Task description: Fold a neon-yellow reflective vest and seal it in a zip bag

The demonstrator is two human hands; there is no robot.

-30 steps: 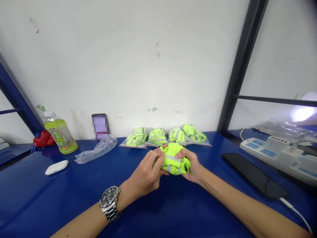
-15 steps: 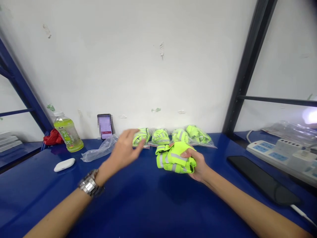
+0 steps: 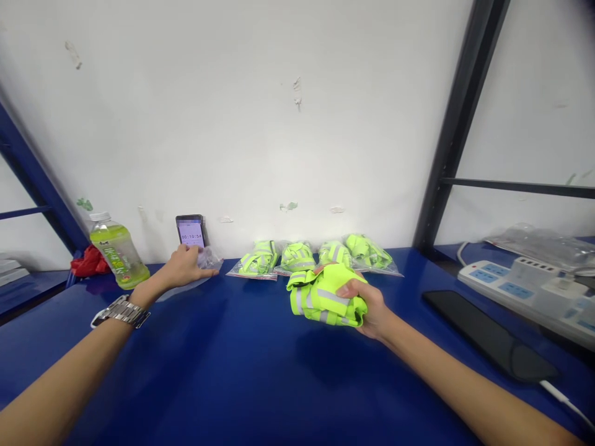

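While in right fingers' grip, yellow-green bundle; left fingers by plastic, hold unclear.

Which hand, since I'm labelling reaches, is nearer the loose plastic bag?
Left. The left hand is at the plastic bag, partly covering it; the right hand is to its right, holding yellow-green fabric.

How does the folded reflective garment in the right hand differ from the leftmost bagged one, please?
The held garment is unbagged, while the leftmost bagged garment sits in a clear plastic bag. The right hand grips the held garment; the bagged garment lies on the blue table by the wall. Both are bundled, yellow-green, with silvery stripes.
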